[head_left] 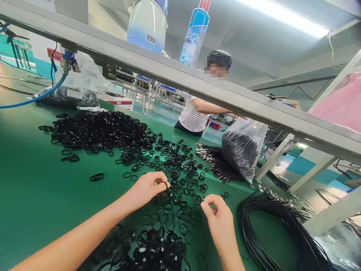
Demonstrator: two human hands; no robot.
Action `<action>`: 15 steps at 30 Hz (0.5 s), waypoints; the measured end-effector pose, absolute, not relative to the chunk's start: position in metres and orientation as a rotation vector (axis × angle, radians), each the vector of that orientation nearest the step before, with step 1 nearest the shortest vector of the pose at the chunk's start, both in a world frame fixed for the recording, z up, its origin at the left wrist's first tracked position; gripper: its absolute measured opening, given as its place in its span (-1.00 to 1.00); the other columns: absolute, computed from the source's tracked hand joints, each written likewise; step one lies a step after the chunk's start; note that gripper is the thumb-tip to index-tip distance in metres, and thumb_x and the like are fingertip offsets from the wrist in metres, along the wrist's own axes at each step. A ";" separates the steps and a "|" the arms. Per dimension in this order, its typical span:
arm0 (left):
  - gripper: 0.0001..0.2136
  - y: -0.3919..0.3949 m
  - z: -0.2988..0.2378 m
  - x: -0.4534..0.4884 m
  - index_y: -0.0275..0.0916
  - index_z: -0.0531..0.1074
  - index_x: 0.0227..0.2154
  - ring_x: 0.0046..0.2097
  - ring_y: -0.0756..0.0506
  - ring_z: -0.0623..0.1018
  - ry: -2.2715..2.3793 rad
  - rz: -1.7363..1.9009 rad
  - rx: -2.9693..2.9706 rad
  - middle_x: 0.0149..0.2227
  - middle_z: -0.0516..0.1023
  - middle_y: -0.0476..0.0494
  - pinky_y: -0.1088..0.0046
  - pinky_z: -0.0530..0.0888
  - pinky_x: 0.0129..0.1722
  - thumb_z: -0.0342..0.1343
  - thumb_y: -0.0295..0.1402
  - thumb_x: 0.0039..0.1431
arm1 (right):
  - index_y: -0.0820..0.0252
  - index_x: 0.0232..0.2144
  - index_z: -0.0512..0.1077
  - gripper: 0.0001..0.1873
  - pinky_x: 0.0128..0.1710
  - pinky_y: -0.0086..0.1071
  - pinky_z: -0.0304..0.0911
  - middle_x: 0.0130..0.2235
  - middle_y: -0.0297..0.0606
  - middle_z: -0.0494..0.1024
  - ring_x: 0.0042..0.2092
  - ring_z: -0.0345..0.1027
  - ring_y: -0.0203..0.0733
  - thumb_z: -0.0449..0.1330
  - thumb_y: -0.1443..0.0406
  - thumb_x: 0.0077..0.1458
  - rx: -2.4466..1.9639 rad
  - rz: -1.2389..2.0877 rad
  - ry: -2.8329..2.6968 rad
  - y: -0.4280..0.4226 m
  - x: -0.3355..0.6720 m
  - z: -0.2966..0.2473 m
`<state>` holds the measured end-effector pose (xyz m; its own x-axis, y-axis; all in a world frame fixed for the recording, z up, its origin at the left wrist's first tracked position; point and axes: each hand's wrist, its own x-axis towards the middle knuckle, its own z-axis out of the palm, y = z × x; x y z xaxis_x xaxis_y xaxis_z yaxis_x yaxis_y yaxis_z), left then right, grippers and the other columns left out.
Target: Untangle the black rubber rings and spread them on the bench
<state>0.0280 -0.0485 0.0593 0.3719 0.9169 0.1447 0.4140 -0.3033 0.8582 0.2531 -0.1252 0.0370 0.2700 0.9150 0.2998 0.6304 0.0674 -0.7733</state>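
Small black rings [96,130] lie heaped on the green table, with looser ones [175,160] scattered around both hands. Between the thumb and fingers of my left hand [153,183] is a black ring [165,184], held just above the scattered ones. To its right, my right hand [218,212] is pinched closed near the edge of the scatter. A tiny dark bit shows at its fingertips, too small to name. Closest to me, another pile of black rings [158,250] looks blurred.
A coil of black cables [251,233] lies at right. Behind it are a cable bundle [222,165] and a filled plastic bag [242,146]. A metal shelf rail [175,79] crosses above, carrying a spray can [195,37]. A person [194,113] stands across the table.
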 end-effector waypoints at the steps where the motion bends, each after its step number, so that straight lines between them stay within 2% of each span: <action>1: -0.83 -0.045 0.058 0.024 -0.22 0.39 -0.43 -0.49 -0.03 0.38 1.174 0.816 1.917 -0.55 0.36 0.07 0.52 0.26 -0.48 0.01 -0.24 0.02 | 0.13 -0.45 0.32 -0.93 -0.26 -0.36 0.15 -0.31 -0.32 0.42 -0.25 0.30 -0.17 0.05 0.34 0.03 -1.706 0.401 -1.492 -0.126 0.254 0.037; 4: -0.75 -0.040 0.053 0.016 -0.23 0.42 -0.26 -0.34 -0.08 0.47 1.146 0.742 1.939 -0.36 0.49 -0.04 0.47 0.36 -0.36 0.03 -0.37 -0.06 | 0.10 -0.37 0.30 -0.84 -0.37 -0.39 0.12 -0.39 -0.38 0.40 -0.38 0.31 -0.22 0.02 0.44 0.00 -1.863 0.389 -1.626 -0.129 0.253 0.040; 7: -0.67 -0.040 0.051 0.013 -0.18 0.42 -0.21 -0.12 -0.11 0.47 1.108 0.711 1.989 -0.19 0.51 -0.08 0.44 0.37 -0.14 -0.04 -0.48 -0.10 | 0.08 -0.37 0.27 -0.79 -0.39 -0.40 0.08 -0.34 -0.40 0.39 -0.38 0.31 -0.24 0.01 0.49 -0.03 -1.992 0.266 -1.752 -0.134 0.253 0.046; 10: -0.69 -0.040 0.054 0.011 -0.12 0.41 -0.22 -0.12 -0.10 0.47 1.165 0.666 2.123 -0.18 0.51 -0.03 0.44 0.36 -0.13 -0.10 -0.47 -0.03 | 0.07 -0.41 0.31 -0.81 -0.35 -0.39 0.08 -0.37 -0.42 0.39 -0.32 0.31 -0.20 0.17 0.43 -0.11 -2.091 0.342 -1.925 -0.142 0.257 0.053; 11: -0.72 -0.041 0.056 0.010 -0.12 0.40 -0.23 -0.16 -0.10 0.48 1.217 0.625 2.166 -0.21 0.50 -0.03 0.42 0.37 -0.17 -0.10 -0.44 0.01 | 0.06 -0.40 0.33 -0.75 -0.32 -0.39 0.09 -0.36 -0.43 0.39 -0.28 0.32 -0.17 0.27 0.39 -0.19 -2.100 0.435 -1.995 -0.144 0.259 0.054; 13: -0.77 -0.043 0.058 0.008 -0.13 0.41 -0.25 -0.18 -0.14 0.47 1.313 0.537 2.214 -0.23 0.49 -0.07 0.38 0.37 -0.20 -0.04 -0.33 0.04 | 0.04 -0.32 0.36 -0.47 -0.26 -0.37 0.12 -0.30 -0.41 0.39 -0.21 0.32 -0.12 0.43 0.35 -0.44 -2.094 0.617 -2.099 -0.149 0.261 0.053; 15: -0.70 -0.046 0.056 0.007 -0.15 0.42 -0.20 -0.11 -0.21 0.44 1.366 0.464 2.222 -0.16 0.45 -0.13 0.34 0.37 -0.19 0.09 -0.25 -0.06 | 0.03 -0.28 0.36 -0.29 -0.24 -0.38 0.15 -0.24 -0.37 0.37 -0.16 0.31 -0.09 0.48 0.40 -0.63 -2.085 0.686 -2.108 -0.150 0.262 0.046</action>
<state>0.0067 -0.0458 0.0560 0.4420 0.8964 0.0325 0.7308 -0.3809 0.5665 0.2623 -0.1504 0.0461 -0.0584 0.9690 -0.2401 0.9248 -0.0380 -0.3785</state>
